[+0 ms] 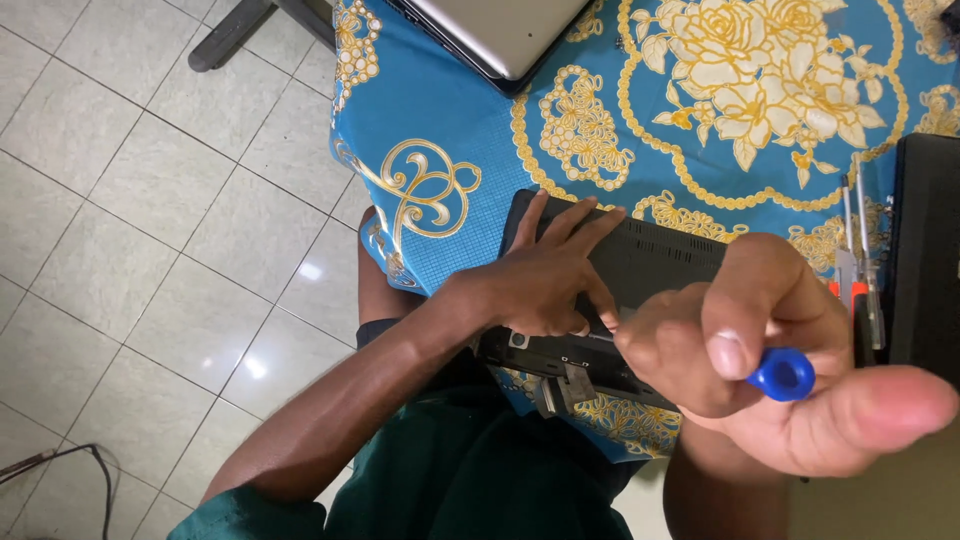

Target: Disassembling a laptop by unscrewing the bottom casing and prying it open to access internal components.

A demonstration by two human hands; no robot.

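On blue floral cloth, black laptop [640,265] underside up, left hand [545,280] pressing flat, right hand [770,370] gripping blue-capped screwdriver [782,374].

Counted on the blue floral tablecloth [470,100]: three laptops, namely one overturned black laptop [640,265], one silver laptop [500,35] and one black laptop [925,250]; one blue-handled screwdriver [782,374]; and about three loose screwdrivers [858,260].

Home repair corner, seen from above.
Pale tiled floor [150,200], table under blue floral cloth [480,130], silver laptop [500,30], opened black laptop base [640,265], screwdrivers [860,260] laid alongside.
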